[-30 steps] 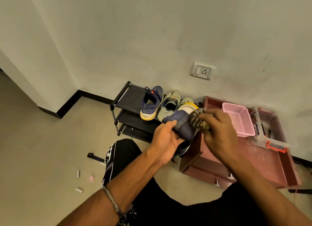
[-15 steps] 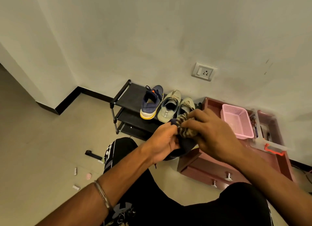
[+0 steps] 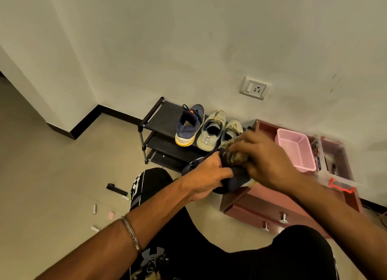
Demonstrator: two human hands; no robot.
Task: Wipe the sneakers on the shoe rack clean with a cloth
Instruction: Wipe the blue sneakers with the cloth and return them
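Observation:
My left hand [image 3: 206,176] grips a dark navy sneaker [image 3: 235,180] held in front of me, above my knees. My right hand [image 3: 266,160] clutches a bunched striped cloth [image 3: 231,157] and presses it onto the top of that sneaker. Behind them the black shoe rack [image 3: 156,120] stands against the wall. On its top shelf sit a navy sneaker with a yellow sole [image 3: 189,124] and two beige sneakers [image 3: 211,131], the right one partly hidden by the cloth.
A maroon low drawer unit [image 3: 270,206] stands right of the rack, carrying a pink basket [image 3: 296,148] and a clear box with a red latch [image 3: 337,175]. Small bits and a black object [image 3: 116,188] lie on the floor at left. A wall socket [image 3: 255,88] sits above.
The held sneaker has dropped lower and turned, and my right hand has rubbed the cloth leftward across it. The view has shifted slightly.

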